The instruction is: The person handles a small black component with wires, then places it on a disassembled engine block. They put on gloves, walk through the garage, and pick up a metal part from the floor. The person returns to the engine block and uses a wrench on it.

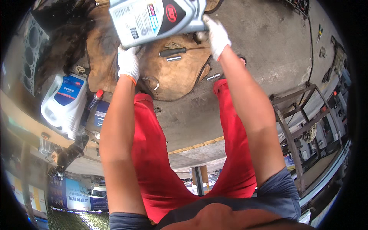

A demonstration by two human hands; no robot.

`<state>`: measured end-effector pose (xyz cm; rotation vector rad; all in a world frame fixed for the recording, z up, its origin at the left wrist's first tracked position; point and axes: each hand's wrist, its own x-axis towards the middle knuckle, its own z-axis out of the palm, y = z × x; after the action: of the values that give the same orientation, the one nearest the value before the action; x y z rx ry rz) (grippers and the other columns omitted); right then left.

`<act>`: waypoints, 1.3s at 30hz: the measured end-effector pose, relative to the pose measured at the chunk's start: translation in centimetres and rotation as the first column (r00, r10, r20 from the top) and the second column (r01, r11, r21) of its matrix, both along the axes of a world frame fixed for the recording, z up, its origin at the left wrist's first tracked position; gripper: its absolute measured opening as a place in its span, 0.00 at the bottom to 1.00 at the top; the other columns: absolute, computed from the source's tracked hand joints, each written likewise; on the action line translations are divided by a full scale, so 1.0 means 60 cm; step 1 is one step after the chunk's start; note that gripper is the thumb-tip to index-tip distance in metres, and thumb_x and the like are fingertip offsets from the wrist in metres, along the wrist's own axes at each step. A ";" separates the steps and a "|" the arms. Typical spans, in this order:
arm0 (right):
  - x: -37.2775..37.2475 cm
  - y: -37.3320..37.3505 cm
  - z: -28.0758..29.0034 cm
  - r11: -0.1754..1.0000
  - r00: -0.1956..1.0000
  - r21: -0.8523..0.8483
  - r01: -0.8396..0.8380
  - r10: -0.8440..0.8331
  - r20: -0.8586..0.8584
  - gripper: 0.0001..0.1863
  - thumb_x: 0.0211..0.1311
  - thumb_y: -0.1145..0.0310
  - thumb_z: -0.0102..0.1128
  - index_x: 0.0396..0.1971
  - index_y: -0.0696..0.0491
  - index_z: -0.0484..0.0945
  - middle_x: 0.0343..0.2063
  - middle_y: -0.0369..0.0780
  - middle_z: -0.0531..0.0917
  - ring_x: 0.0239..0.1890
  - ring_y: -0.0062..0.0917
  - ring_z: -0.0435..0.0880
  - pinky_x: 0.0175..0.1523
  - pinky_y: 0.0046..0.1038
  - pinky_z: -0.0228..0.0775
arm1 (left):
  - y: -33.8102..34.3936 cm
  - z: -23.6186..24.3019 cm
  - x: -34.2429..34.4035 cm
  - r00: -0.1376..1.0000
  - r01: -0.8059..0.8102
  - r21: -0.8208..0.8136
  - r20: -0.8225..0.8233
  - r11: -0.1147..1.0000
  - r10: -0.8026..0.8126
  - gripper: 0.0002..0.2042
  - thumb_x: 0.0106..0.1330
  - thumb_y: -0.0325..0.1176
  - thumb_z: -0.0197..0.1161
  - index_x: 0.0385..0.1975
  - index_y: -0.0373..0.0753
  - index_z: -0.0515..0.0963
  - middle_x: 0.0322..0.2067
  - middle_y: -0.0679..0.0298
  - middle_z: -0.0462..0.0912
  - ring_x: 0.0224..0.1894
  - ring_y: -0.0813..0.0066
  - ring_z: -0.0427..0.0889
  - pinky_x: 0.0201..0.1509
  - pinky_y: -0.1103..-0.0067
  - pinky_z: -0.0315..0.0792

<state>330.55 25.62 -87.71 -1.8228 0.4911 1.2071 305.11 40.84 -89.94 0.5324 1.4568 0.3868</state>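
A large silver-grey plastic oil jug with a white label and a red round emblem is held up at the top of the view, tilted over. My left hand, in a white knit glove, grips its lower left end, and the fingers are partly hidden by it. At its right end my right hand, gloved alike, is closed round the handle side. Beneath the jug lies a brown, stained mat, bearing a black-handled screwdriver, a silver socket and a metal ring clamp.
On the left stand a white jug with a blue label, a red-capped spray can and a blue box. An engine part with large bores is beyond. Another socket lies near my right leg. A metal frame stands right.
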 end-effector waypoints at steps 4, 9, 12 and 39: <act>0.102 0.080 0.039 0.890 0.994 0.449 0.084 -0.046 -0.095 0.21 0.73 0.59 0.61 0.62 0.47 0.75 0.48 0.33 0.84 0.45 0.21 0.82 0.47 0.24 0.75 | 0.022 0.021 0.046 0.986 0.104 0.029 0.129 0.994 -0.107 0.19 0.68 0.13 0.52 0.58 0.34 0.67 0.51 0.51 0.79 0.50 0.59 0.85 0.56 0.64 0.85; 0.092 0.050 0.008 0.776 0.766 0.035 -0.630 0.613 0.190 0.24 0.69 0.54 0.62 0.59 0.50 0.78 0.49 0.41 0.84 0.41 0.28 0.85 0.55 0.31 0.76 | -0.017 0.045 0.097 0.709 0.644 0.274 -0.565 0.715 -0.422 0.32 0.68 0.36 0.64 0.70 0.32 0.63 0.60 0.45 0.78 0.61 0.53 0.80 0.66 0.67 0.72; -0.007 0.014 0.003 0.230 0.106 -0.357 -0.905 0.936 0.336 0.19 0.70 0.60 0.57 0.58 0.46 0.79 0.52 0.44 0.82 0.55 0.36 0.82 0.63 0.37 0.71 | -0.074 0.050 0.103 0.415 0.780 -0.087 -0.669 0.620 -0.616 0.33 0.68 0.46 0.64 0.70 0.38 0.66 0.65 0.44 0.74 0.65 0.46 0.75 0.68 0.63 0.70; -0.136 -0.216 0.445 0.917 0.927 -0.159 -0.367 0.375 0.022 0.22 0.67 0.77 0.65 0.60 0.59 0.76 0.56 0.42 0.82 0.54 0.25 0.81 0.60 0.28 0.77 | -0.264 0.270 -0.012 0.718 0.692 -0.243 0.335 0.680 -0.610 0.12 0.66 0.38 0.58 0.38 0.38 0.84 0.39 0.53 0.86 0.35 0.60 0.87 0.40 0.67 0.81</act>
<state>322.39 12.65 -61.02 -2.1411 0.2138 1.3993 304.41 24.99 -73.73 0.6550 0.9817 -0.3866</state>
